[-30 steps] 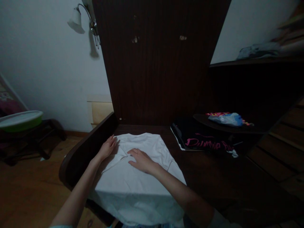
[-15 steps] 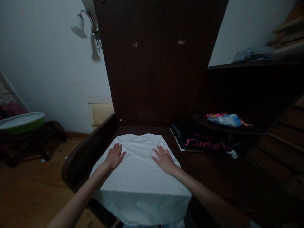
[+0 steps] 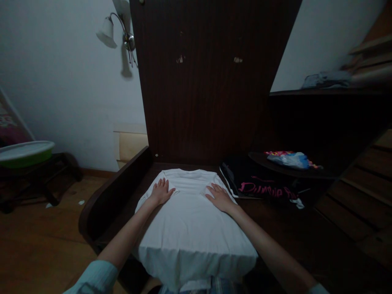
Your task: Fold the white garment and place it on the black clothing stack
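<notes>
A white shirt (image 3: pixel 196 224) lies spread on the dark wooden desk (image 3: pixel 122 204), its lower part draped over the front edge toward me. My left hand (image 3: pixel 161 192) rests flat on the shirt's upper left, fingers spread. On the upper right of the cloth, my right hand (image 3: pixel 220 197) also lies flat with its fingers apart. Both palms press on the fabric and neither hand grips it. The shirt's far end shows soft creases between the hands.
A raised side board (image 3: pixel 113 192) borders the desk at left. Right of the shirt lies a black bag with pink lettering (image 3: pixel 263 185), below a small shelf holding a plastic packet (image 3: pixel 289 160). A green basin (image 3: pixel 27 155) stands on a stool at far left.
The shirt has shifted slightly away and to the right under both hands, which moved with it. The camera view has shifted a little too.
</notes>
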`<action>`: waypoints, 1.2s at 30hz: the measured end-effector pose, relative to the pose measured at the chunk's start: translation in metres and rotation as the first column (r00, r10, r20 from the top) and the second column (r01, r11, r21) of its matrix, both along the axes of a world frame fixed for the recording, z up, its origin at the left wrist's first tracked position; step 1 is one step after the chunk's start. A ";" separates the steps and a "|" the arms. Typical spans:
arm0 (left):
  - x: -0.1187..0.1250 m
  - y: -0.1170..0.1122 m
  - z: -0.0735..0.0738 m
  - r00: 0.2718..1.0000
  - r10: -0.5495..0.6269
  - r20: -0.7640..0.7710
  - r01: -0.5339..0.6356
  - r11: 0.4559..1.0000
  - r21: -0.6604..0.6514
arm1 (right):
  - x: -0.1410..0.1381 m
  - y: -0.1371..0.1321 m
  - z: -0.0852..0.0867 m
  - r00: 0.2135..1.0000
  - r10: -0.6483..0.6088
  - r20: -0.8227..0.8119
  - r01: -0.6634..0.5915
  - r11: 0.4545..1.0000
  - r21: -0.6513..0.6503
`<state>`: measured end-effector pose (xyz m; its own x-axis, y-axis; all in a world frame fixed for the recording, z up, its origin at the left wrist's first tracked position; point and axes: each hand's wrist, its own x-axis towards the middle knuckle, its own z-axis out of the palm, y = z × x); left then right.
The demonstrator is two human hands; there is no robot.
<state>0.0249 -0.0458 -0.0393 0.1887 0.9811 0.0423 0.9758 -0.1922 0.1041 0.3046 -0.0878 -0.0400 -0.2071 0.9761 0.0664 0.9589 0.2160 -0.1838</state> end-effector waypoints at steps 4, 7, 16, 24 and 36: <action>0.007 0.011 0.014 0.994 -0.102 0.033 0.101 0.994 0.038 | -0.016 0.020 0.012 0.995 0.021 -0.100 0.000 0.980 0.199; 0.028 0.021 0.023 0.993 -0.093 0.070 0.078 0.978 0.194 | -0.032 0.043 0.014 0.983 0.036 -0.181 0.025 0.946 0.324; 0.048 0.035 -0.003 0.997 -0.073 0.039 0.066 0.984 0.163 | -0.042 0.064 -0.007 0.996 -0.002 -0.085 0.015 0.987 0.158; 0.041 0.035 0.001 0.995 -0.093 0.021 0.089 0.986 0.142 | -0.039 0.068 -0.009 0.997 -0.031 -0.064 0.031 1.000 -0.007; -0.085 -0.008 0.007 0.971 -0.073 0.229 0.040 0.988 0.146 | -0.116 0.029 0.005 0.869 0.428 -0.249 -0.392 0.902 0.183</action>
